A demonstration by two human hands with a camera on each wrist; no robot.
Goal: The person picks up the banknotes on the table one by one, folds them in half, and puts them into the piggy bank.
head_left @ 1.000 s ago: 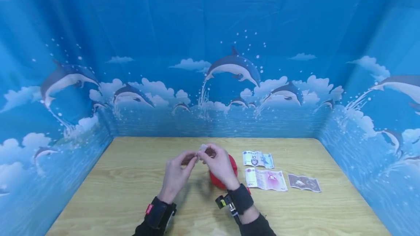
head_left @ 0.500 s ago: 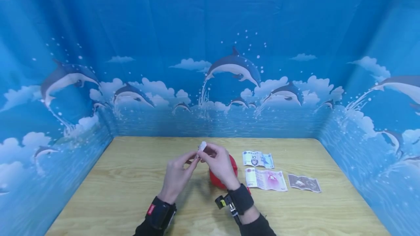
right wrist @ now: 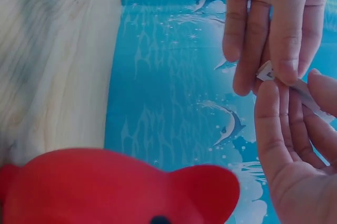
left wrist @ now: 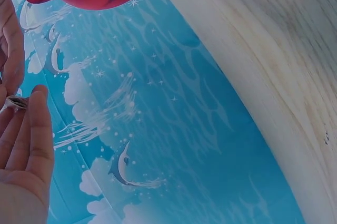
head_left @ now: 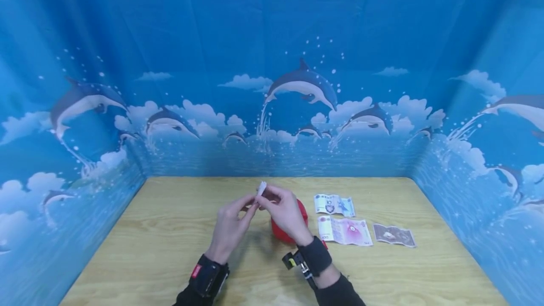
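Pinches a folded slip (head_left: 261,188) with left hand (head_left: 230,228) and right hand (head_left: 285,212), aloft just left of the red figure (right wrist: 95,187), probably to hold folds tight. Shows blue note (head_left: 334,206), pink note (head_left: 344,231) and brown note (head_left: 394,235) unstacked right of it, perhaps for easy reading.

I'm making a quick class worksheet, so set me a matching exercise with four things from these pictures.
Things:
1. banknote marked 10
2. banknote marked 100
3. red eared object
4. folded slip

Descriptions:
A. pinched by fingers
B. bluish, lying on the table
C. partly hidden by the right hand in the head view
D. pinkish, lying flat

Pairs: 1-B, 2-D, 3-C, 4-A
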